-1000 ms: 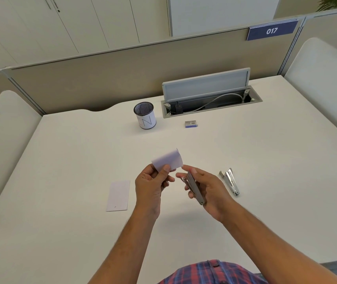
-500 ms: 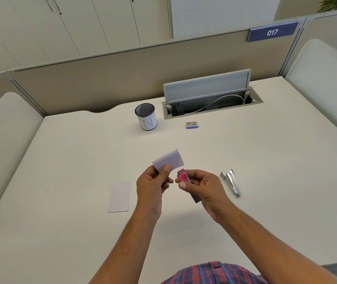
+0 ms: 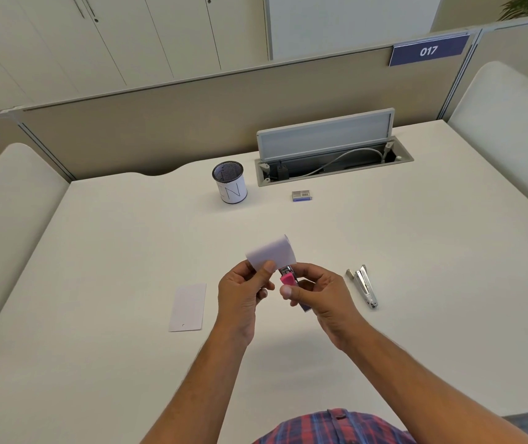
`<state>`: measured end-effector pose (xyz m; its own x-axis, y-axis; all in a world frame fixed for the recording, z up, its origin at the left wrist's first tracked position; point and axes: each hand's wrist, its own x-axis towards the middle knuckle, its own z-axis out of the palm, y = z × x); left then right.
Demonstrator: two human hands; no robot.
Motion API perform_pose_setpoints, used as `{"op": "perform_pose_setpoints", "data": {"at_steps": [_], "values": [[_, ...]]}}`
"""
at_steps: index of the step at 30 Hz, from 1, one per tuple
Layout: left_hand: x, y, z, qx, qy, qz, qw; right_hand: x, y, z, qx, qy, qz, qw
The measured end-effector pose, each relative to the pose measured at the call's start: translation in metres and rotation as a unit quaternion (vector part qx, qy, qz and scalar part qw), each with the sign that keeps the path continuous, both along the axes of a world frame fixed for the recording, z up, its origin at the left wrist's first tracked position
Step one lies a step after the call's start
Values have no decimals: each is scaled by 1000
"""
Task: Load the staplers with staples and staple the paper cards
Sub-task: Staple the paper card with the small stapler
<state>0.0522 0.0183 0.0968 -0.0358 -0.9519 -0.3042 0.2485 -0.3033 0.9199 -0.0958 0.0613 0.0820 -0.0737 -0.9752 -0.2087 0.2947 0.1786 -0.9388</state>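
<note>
Held stapler (image 3: 289, 279): pink. Desk stapler (image 3: 364, 284): silver metal. Cards (image 3: 272, 252) (image 3: 188, 307): white. Staple box (image 3: 301, 196): blue. Cup (image 3: 230, 184): white, black mesh. Shirt (image 3: 333, 427): red-blue plaid. Sign (image 3: 428, 51): navy, white digits.

Pink stapler (image 3: 289, 279) body (mostly hand-hidden)

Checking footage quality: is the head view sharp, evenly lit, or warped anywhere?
Head view: soft, even light with faint shadows; the card and pink stapler are slightly soft; wide-angle bending curves the desk edges and partition.
</note>
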Motion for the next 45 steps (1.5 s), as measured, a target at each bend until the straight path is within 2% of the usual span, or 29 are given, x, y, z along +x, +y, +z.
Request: {"op": "perform_pose_setpoints", "data": {"at_steps": [9, 16, 29, 35, 42, 45], "values": [[-5, 4, 1, -50, -120, 23, 991, -1, -1, -2, -2, -29, -5, 1000], [-9, 9, 1, -84, -160, 21, 983, 0, 3, 1, -2, -56, -5, 998], [-10, 13, 4, -58, -121, -37, 990, -2, 3, -1, 13, -79, -36, 996], [-12, 20, 0, -22, -16, -119, 993, -1, 3, -6, 14, -61, -48, 997], [-18, 22, 4, -7, 18, -73, 997, 1, 3, -6, 13, -60, -60, 996], [-17, 24, 3, -11, 27, -89, 996, 2, 4, -6, 10, -64, -64, 996]]}}
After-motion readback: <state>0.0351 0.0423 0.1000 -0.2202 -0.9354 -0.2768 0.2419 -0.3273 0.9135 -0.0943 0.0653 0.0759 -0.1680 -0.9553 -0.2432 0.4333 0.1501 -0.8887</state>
